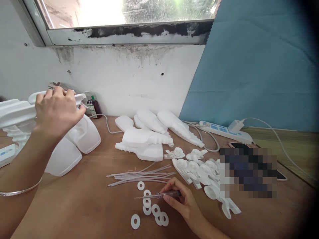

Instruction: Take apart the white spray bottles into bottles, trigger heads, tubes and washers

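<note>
My left hand [57, 108] is curled over the top of a long white plastic part [18, 113] at the left, thumb beneath its near end. Below it rest wide white plastic pieces [86, 134] with rounded ends. In my right hand [183, 199] is a thin screwdriver [156, 196] with a see-through handle, its tip pointing left. The shaft passes just over several flat white rings [147, 202] on the table. Thin pale tubes [142, 176] lie in a loose bundle behind the rings.
Hollow white bottle-like shells [144, 137] lie near the wall. Small white plastic parts [199, 169] are heaped at the right. Beyond them are a power strip [226, 131] with cables and a phone [281, 175], partly blurred. A dark bottle [93, 108] stands by the wall.
</note>
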Motion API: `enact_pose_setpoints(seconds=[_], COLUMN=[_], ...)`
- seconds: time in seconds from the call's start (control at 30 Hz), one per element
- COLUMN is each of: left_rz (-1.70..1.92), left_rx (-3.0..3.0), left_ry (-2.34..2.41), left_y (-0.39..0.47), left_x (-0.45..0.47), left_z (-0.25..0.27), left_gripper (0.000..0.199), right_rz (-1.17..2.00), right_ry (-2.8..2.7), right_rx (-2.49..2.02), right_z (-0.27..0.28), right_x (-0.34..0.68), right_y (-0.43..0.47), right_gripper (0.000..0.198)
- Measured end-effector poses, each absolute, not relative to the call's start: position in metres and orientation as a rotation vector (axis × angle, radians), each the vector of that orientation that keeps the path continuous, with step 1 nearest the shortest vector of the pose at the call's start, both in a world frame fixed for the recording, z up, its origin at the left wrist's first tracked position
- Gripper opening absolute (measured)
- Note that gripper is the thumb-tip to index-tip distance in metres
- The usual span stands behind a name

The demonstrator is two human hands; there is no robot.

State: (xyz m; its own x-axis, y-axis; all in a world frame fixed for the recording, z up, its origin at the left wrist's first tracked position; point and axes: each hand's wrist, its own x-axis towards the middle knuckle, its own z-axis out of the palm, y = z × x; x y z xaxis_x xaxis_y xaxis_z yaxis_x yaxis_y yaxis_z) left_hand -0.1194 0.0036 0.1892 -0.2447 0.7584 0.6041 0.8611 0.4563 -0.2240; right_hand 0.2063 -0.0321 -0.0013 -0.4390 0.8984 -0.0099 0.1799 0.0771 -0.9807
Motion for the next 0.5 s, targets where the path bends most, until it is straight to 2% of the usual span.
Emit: enact_pose_setpoints(seconds=[0.3,0.5], left_rz=[-0.165,-0.397], left_rx=[-1.442,-1.429], left_ry=[-2.007,-1.91], left_y=[0.003,-0.009], left_x=[-0.113,-0.101], left_z=[0.192,0.194], left_gripper=[0.035,0.035], right_rz=[1.403,1.332], right_ry=[-1.71,-1.77], right_rx=[-1.08,-1.184], right_z=[-0.003,0.004], right_x=[0.203,0.198], right_y=[-0.032,-0.034], right_gripper=[0.013,0.012])
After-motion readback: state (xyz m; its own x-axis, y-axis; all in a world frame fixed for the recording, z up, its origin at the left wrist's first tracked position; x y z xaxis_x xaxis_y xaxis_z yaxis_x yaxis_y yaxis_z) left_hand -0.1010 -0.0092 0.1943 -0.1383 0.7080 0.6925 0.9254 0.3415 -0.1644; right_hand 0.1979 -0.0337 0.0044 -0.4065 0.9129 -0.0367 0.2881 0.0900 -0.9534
